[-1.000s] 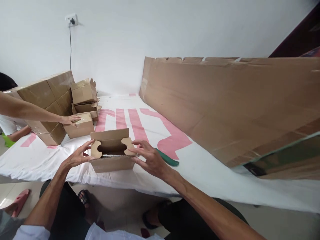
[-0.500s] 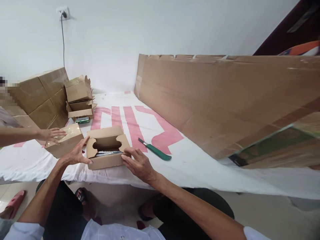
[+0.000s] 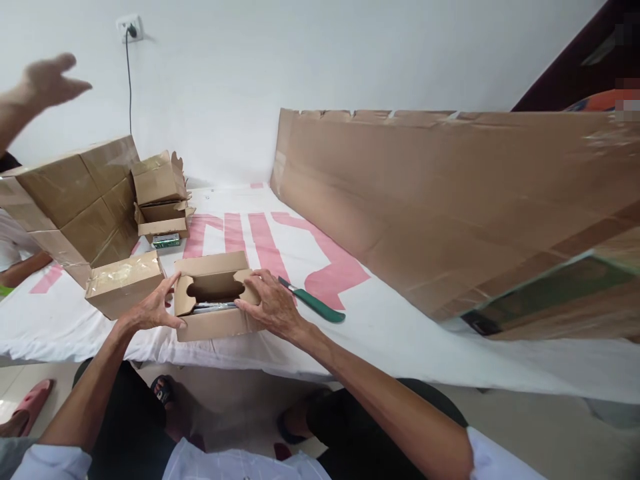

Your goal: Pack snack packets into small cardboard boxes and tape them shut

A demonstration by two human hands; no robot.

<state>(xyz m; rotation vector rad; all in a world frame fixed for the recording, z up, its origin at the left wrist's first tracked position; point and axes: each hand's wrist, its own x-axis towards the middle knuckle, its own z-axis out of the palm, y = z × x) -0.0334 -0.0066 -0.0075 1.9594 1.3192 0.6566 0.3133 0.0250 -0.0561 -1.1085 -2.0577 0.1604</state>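
Observation:
A small cardboard box (image 3: 215, 328) sits before me with its lid up and its notched side flaps folded inward. Flat, light-coloured packets (image 3: 214, 307) show through the gap between the flaps; the rest of the inside is dark. My left hand (image 3: 150, 310) grips the box's left end, thumb at the front corner and fingers at the back. Over the right flap, my right hand (image 3: 270, 305) holds that end, its fingers on top and its thumb near the packets. A green-handled knife (image 3: 320, 307) lies just right of the box.
A taped carton (image 3: 125, 283) stands left of my box. Behind it are a large carton (image 3: 75, 193), two stacked open boxes (image 3: 160, 177) and a small green packet (image 3: 166, 241). A long cardboard panel (image 3: 425, 200) stands along the right. Another person's hand (image 3: 53, 83) is raised at upper left.
My right hand has moved from the box's right front corner up onto its right flap. The other person's hand has lifted off the taped carton; a raised hand now shows at upper left.

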